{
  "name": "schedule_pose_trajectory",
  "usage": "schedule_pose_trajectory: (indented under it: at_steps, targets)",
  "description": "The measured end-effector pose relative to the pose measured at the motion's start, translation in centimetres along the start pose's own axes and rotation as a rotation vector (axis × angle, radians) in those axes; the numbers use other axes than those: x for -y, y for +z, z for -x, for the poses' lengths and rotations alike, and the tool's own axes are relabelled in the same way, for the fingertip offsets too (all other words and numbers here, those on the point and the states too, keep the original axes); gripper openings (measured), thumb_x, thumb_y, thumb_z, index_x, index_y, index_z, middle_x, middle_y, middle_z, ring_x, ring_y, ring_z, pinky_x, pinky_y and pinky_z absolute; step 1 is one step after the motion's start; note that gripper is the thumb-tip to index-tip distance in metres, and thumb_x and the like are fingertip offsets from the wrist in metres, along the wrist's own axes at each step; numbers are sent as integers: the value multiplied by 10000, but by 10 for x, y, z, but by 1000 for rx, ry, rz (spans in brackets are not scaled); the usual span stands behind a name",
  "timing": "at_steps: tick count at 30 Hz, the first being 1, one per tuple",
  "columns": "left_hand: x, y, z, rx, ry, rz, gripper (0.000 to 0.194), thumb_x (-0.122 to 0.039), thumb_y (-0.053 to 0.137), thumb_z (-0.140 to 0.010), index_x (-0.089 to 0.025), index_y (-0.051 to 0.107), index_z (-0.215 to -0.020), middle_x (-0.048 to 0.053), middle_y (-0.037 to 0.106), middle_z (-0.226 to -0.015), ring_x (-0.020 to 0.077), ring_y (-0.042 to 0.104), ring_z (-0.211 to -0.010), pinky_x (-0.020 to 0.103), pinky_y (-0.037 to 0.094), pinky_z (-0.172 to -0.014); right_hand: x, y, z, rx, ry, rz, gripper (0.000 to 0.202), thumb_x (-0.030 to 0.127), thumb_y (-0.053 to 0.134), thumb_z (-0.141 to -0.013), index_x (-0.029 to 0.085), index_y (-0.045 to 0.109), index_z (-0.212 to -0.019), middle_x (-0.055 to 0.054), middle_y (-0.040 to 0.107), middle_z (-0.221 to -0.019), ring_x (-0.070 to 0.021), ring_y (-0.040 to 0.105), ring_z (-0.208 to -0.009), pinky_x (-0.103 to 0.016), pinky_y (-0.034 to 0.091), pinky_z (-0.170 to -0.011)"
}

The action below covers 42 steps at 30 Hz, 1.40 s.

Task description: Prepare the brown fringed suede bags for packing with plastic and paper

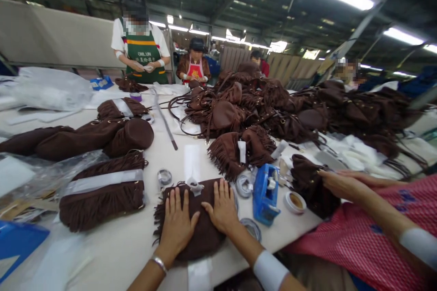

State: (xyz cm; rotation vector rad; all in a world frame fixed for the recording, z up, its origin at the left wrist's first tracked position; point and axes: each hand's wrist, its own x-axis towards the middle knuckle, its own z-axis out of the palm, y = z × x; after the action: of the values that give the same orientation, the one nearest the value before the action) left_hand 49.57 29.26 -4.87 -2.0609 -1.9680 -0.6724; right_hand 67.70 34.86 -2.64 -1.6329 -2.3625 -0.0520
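A dark brown fringed bag [201,236] lies flat on the pale table [133,245], close to the front edge. On its left half rests my left hand [177,220], palm down with the fingers stretched out. My right hand [221,207] presses flat on the bag's right half, fingers extended and thumb pointing inward. Between and above the hands sits a small crumpled piece of wrapping [195,186] at the bag's top edge. A white strip [191,163] runs beyond the bag, and another strip [200,275] shows below it.
At right stand a blue tape dispenser [265,195] and tape rolls [244,185]. A co-worker's hands [344,186] hold a brown bag there. Wrapped bags [105,191] lie left. A large pile of brown bags [246,100] fills the back, with people beyond.
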Motion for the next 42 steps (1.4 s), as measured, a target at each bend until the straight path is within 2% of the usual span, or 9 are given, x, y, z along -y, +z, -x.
schedule_pose_trajectory:
  at_steps: [4, 9, 18, 24, 27, 30, 34, 37, 42]
  targets:
    - [-6, -18, -8, 80, -1, -55, 689, -394, 503, -929, 3, 362, -1475, 310, 223, -1579, 419, 113, -1503, 657, 198, -1162, 19, -15, 8, -38, -39, -45, 801, 585, 398, -977, 2, 308, -1519, -266, 178, -1599, -367, 127, -1508, -533, 208, -1188]
    - [-7, -25, 0, 224, -13, -21, 630, -374, 417, -972, 13, 368, -1467, 287, 253, -1579, 399, 173, -1498, 635, 203, -1172, 25, -4, 22, 30, -56, -116, 732, 513, 401, -1000, -20, 336, -1498, -281, 226, -1584, -359, 139, -1507, -540, 246, -1180]
    - [-4, -39, -8, 249, -19, 67, 731, -440, 395, -986, -31, 170, -1548, 221, 61, -1644, 350, 46, -1526, 602, 109, -1217, 24, -10, 8, 41, -61, -165, 749, 503, 441, -984, 19, 275, -1532, -237, 142, -1621, -342, 72, -1520, -558, 203, -1203]
    - [0, -26, 4, 204, -1, 139, 659, -424, 433, -976, -58, 298, -1507, 243, 245, -1602, 383, 213, -1492, 628, 216, -1186, 18, -14, 20, 59, -62, -242, 680, 453, 482, -980, 2, 377, -1478, -266, 280, -1572, -358, 201, -1494, -564, 273, -1178]
    - [10, -48, 6, 119, 13, 196, 495, -370, 399, -1002, -131, 407, -1436, 184, 413, -1533, 316, 388, -1419, 553, 355, -1153, 8, -44, 30, 53, -183, -345, 604, 421, 472, -992, 61, 402, -1472, -218, 357, -1553, -300, 297, -1467, -498, 340, -1164]
    - [10, -87, 29, -6, -15, 204, 344, -281, 399, -1006, -169, 485, -1319, 130, 571, -1346, 243, 523, -1275, 462, 452, -1088, -1, -70, 46, 108, -463, -375, 645, 477, 546, -954, 122, 410, -1476, -172, 420, -1528, -270, 374, -1428, -462, 370, -1152]
    - [-13, -115, 83, -12, 118, 211, 167, -211, 485, -960, -213, 608, -1071, 67, 669, -983, 226, 629, -937, 408, 542, -865, -4, -66, 61, 163, -690, -218, 479, 276, 532, -973, 116, 487, -1423, -153, 559, -1417, -271, 514, -1318, -455, 437, -1093]
    - [-33, -102, 107, 67, 291, 151, 280, -157, 492, -940, -200, 623, -1184, 85, 699, -1046, 238, 641, -968, 398, 535, -865, -3, -54, 60, 117, -726, -159, 446, 120, 489, -958, 137, 519, -1403, -131, 597, -1381, -225, 570, -1264, -397, 467, -1071]
    - [-49, -67, 106, 97, 218, -1, 405, -185, 512, -943, -91, 550, -1335, 189, 637, -1267, 336, 578, -1171, 537, 454, -1030, -6, -49, 53, 4, -739, -121, 493, 108, 512, -949, 211, 508, -1431, -139, 574, -1405, -199, 630, -1181, -339, 531, -989]
